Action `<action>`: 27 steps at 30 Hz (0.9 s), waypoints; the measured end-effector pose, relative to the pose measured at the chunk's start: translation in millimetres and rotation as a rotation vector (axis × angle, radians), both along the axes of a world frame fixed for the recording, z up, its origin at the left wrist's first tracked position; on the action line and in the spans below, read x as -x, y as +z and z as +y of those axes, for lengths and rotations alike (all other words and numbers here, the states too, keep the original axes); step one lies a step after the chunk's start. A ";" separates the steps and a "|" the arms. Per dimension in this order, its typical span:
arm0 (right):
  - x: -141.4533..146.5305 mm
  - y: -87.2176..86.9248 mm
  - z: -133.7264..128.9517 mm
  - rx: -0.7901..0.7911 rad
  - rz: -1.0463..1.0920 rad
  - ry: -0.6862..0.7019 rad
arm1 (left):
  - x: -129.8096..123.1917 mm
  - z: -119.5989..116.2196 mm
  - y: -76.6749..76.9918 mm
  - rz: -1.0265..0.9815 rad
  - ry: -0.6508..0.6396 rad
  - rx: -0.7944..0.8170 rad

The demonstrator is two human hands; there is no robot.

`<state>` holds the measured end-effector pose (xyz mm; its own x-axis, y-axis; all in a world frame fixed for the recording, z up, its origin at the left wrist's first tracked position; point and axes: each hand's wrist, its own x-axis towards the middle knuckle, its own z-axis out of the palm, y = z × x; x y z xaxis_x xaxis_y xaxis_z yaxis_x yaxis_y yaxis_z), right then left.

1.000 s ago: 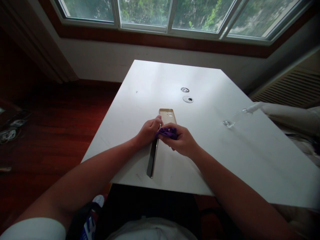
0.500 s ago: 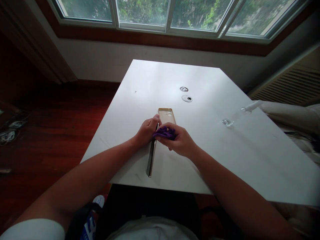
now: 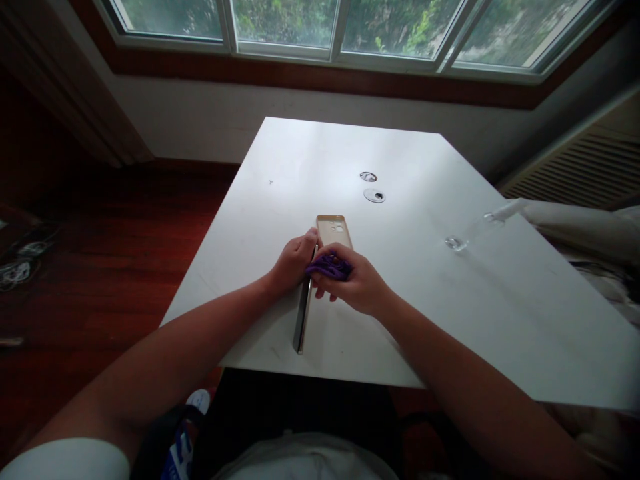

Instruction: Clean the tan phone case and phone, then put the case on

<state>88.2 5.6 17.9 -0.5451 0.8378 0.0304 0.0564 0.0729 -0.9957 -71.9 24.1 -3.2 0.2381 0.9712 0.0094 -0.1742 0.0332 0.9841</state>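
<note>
A slim dark phone (image 3: 303, 319) stands on its long edge, its shiny side rim facing up. My left hand (image 3: 294, 259) is closed around its far end, thumb on top. In my right hand (image 3: 357, 283) a bunched purple cloth (image 3: 330, 265) is pinched and pressed against the phone's upper rim. Some fingertips show below the cloth on the phone's right side. Just beyond both hands lies a pale phone case (image 3: 334, 229) with camera cutouts, its near part hidden behind my right hand.
The white table (image 3: 400, 320) has two round cable holes (image 3: 374, 195) past the case. A clear glass or plastic piece (image 3: 455, 244) lies to the right, near a wrapped pale bundle (image 3: 575, 223) at the table's edge. Windows (image 3: 285, 23) are ahead.
My right hand has shifted slightly with the cloth along the phone's rim, and more of its lower fingertips show. My left hand and the phone have stayed put.
</note>
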 end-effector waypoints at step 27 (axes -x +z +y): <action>1.2 0.1 -0.1 -0.004 0.000 0.000 | -2.6 -2.3 2.3 -0.027 0.024 0.049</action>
<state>87.0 5.5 18.0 -0.5455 0.8374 0.0339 0.0562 0.0770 -0.9954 -69.3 21.8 -1.0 0.2155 0.9760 -0.0323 -0.2017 0.0768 0.9764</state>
